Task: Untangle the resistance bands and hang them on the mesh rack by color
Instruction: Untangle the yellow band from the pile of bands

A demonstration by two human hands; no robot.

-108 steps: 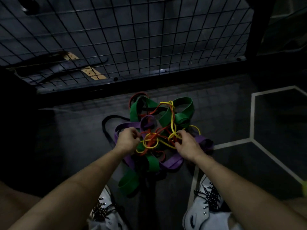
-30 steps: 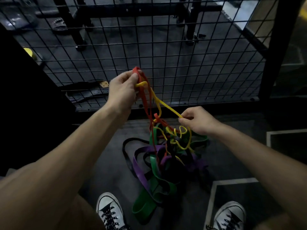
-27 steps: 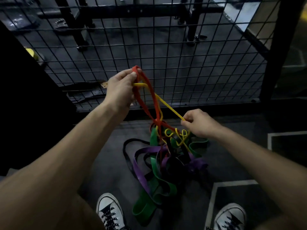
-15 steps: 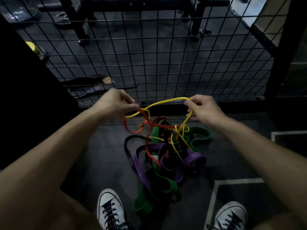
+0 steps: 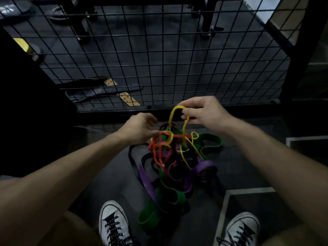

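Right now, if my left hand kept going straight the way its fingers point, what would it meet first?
Probably the red band in the tangle: the left hand has its fingers aimed right, at the knot where red crosses the yellow band. Whether they already touch cannot be told.

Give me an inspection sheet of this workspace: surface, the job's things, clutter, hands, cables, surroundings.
Surface: dark floor with pale painted lines at right.
Job's things: tangled pile on the floor of yellow band, red band, purple band, green band and black band; mesh rack stands behind it with no bands hung.
Clutter: belts lying behind the mesh.
Hands: right hand pinches a raised yellow loop; left hand is at the red and yellow strands, grip hidden.
Cables: nothing seen.
Surroundings: white sneakers at the bottom, dark equipment legs beyond the mesh.
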